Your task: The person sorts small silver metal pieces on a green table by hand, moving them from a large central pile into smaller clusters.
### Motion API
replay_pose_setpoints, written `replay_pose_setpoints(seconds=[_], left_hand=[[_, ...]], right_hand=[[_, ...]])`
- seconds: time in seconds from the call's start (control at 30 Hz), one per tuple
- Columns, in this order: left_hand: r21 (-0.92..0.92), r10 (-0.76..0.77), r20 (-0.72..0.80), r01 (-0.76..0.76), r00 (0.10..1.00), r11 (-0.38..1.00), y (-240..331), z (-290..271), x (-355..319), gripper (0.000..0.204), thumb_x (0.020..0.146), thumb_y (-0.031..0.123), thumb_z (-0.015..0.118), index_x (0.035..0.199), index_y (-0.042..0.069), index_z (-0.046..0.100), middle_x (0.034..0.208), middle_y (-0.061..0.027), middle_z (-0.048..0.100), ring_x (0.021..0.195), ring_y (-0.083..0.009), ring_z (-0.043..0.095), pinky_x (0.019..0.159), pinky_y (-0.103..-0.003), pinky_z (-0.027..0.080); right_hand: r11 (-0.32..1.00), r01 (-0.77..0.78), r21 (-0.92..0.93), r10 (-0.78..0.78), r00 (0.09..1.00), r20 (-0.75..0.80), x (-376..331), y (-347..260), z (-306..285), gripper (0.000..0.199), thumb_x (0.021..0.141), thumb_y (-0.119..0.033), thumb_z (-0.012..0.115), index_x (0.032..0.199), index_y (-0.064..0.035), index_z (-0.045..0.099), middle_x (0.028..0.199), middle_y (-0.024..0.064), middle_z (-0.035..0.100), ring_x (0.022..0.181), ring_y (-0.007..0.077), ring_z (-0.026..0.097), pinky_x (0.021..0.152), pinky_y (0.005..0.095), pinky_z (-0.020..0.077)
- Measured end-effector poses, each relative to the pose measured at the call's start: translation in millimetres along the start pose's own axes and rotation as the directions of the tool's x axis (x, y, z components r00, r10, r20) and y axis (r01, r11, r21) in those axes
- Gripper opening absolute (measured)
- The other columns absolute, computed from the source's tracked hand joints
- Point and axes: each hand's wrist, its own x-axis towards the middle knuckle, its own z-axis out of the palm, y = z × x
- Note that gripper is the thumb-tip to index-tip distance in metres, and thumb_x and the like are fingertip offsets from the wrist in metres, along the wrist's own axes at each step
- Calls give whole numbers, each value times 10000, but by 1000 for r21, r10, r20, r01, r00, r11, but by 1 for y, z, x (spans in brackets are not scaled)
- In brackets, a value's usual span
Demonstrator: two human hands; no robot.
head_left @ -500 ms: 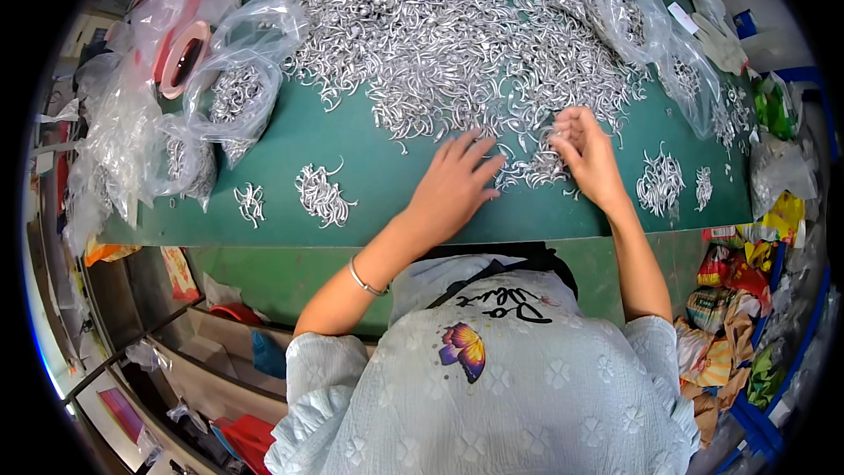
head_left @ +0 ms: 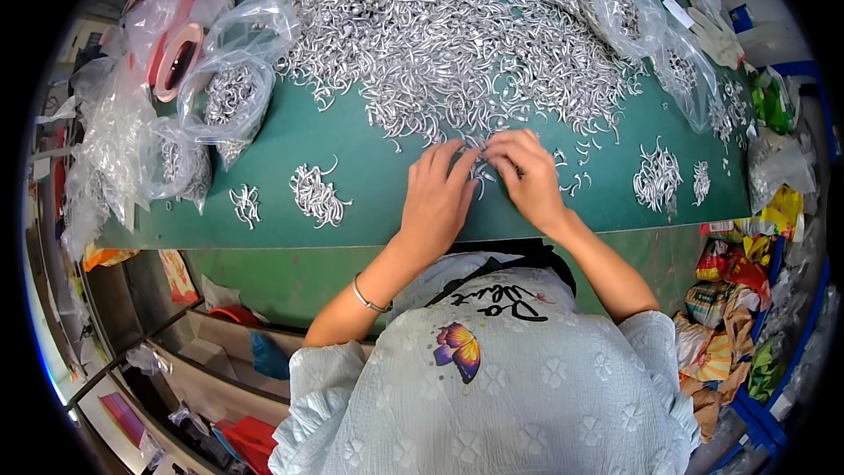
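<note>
A big heap of small curved silver metal pieces (head_left: pixel 431 53) covers the far half of the green table (head_left: pixel 378 211). At its near edge my two hands come close together over a few of these pieces. My left hand (head_left: pixel 435 193) lies with its fingers stretched forward, fingertips touching the pieces. Beside it, my right hand (head_left: pixel 530 180) has its fingers curled inward toward the left one; what sits inside them is hidden. Several loose pieces (head_left: pixel 576 180) lie just right of my right hand.
Small separate piles lie at left (head_left: pixel 319 196) and right (head_left: pixel 658 179), each with a smaller cluster outside it. Clear plastic bags of pieces (head_left: pixel 230 101) stand at the left, beside a pink-rimmed oval object (head_left: pixel 178 62). Another plastic bag (head_left: pixel 686 79) rests at the right.
My right hand has moved left, toward my left hand, and its fingers point inward. The small group of pieces between them has been drawn away, leaving scattered ones on the right.
</note>
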Motion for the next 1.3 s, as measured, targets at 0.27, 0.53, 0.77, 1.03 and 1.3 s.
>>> replay_pose_setpoints(seconds=[0.27, 0.53, 0.77, 1.03, 1.3], left_hand=[[82, 132, 127, -143, 983, 986, 15, 14, -2, 531, 779, 154, 739, 1275, 133, 551, 1300, -95, 516, 1183, -309, 479, 925, -456, 388], [192, 11, -73, 3, 997, 981, -31, -3, 11, 323, 810, 4, 569, 1116, 81, 640, 1289, -86, 542, 1150, -318, 501, 916, -445, 369], [197, -119, -199, 158, 973, 968, -33, -10, 10, 368, 831, -5, 638, 1187, 80, 608, 1253, -93, 559, 1149, -299, 512, 918, -397, 379], [0, 117, 140, -118, 983, 993, 5, 11, 1, 423, 787, 55, 700, 1197, 72, 595, 1288, -75, 554, 1197, -292, 506, 900, -413, 381], [175, -70, -36, 75, 997, 982, -16, -12, -9, 311, 833, 41, 655, 1142, 45, 617, 1288, -78, 562, 1170, -283, 518, 898, -405, 359]], right_hand=[[844, -271, 463, 343, 936, -79, 42, 18, -23, 234, 883, -10, 655, 1115, -23, 627, 1138, 69, 610, 1008, 127, 592, 811, 255, 462], [935, 129, -330, -50, 970, 238, 11, 12, -50, 361, 784, -103, 731, 1125, -46, 626, 1144, 104, 605, 1074, 294, 546, 903, 412, 398], [932, -362, -8, 351, 908, -229, 9, 40, -73, 196, 901, 43, 609, 1089, 10, 649, 960, 50, 648, 845, 81, 581, 736, 225, 468], [843, -18, -537, 36, 999, 23, 19, -8, -50, 344, 799, -81, 708, 1128, -42, 613, 1239, 143, 520, 1182, 342, 472, 1001, 446, 353], [869, 123, -479, -63, 988, 140, 27, -6, -32, 285, 799, -81, 694, 1078, -71, 639, 1230, 128, 529, 1217, 326, 452, 989, 449, 357]])
